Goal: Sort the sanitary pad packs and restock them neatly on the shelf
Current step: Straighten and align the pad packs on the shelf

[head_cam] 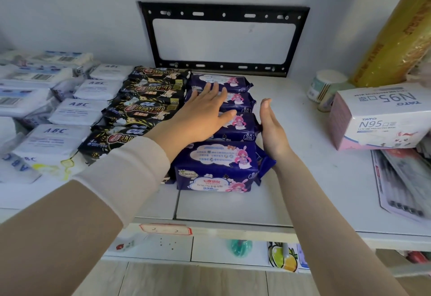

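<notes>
Several dark blue pad packs (219, 165) with a pink cartoon figure stand in a row front to back on the white shelf (303, 179). My left hand (205, 114) lies flat with straight fingers on top of the middle packs. My right hand (271, 128) stands on edge, fingers straight, pressing against the right side of the row. Left of the blue row runs a row of black pad packs (144, 109) with red and gold print, then a row of white ABC packs (74, 111), then white and blue packs (30, 79) at the far left.
An N95 mask box (382, 118) sits at the right on flat packaged goods (403, 184). Behind it stand paper cups (326, 88) and a gold wrapped roll (401, 34). A black metal wall bracket (224, 37) hangs behind the rows. A lower shelf (233, 249) holds more goods.
</notes>
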Action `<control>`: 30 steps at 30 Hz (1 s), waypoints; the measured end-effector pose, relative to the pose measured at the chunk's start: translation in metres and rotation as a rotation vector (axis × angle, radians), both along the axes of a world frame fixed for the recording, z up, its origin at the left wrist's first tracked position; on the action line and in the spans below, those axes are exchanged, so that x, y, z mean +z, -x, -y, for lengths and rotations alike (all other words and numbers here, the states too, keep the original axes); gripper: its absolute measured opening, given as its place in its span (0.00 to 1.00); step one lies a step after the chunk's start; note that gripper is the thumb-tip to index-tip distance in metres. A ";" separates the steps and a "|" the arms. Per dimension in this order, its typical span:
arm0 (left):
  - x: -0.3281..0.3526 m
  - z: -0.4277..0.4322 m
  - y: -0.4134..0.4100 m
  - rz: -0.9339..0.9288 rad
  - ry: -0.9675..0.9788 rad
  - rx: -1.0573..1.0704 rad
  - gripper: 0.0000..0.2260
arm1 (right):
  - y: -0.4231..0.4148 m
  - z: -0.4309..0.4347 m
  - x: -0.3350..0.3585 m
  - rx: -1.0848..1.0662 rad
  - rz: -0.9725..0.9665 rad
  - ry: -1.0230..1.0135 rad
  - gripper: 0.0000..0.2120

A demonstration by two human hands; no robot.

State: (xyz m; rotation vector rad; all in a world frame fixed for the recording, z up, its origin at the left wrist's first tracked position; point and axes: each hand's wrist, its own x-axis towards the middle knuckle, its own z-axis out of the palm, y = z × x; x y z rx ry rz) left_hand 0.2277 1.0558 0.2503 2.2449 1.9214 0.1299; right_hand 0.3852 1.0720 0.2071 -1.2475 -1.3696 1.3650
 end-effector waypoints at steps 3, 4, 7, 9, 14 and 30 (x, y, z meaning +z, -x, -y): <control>0.001 0.025 -0.004 0.034 -0.059 -0.015 0.27 | -0.007 0.021 0.005 -0.014 0.020 -0.083 0.27; -0.002 0.035 -0.005 0.042 -0.067 -0.021 0.27 | -0.009 0.030 0.004 -0.010 0.020 -0.100 0.27; -0.016 0.052 -0.008 0.027 -0.061 -0.018 0.28 | -0.011 0.052 -0.009 0.007 0.053 -0.167 0.27; -0.022 0.054 -0.009 0.012 -0.068 -0.003 0.28 | -0.009 0.061 -0.017 0.023 0.091 -0.195 0.28; -0.025 0.048 -0.011 0.022 -0.074 -0.017 0.27 | -0.003 0.061 -0.022 0.008 0.098 -0.194 0.29; -0.002 0.083 0.003 0.072 -0.240 -0.178 0.30 | -0.043 0.073 -0.038 -0.020 0.186 -0.575 0.31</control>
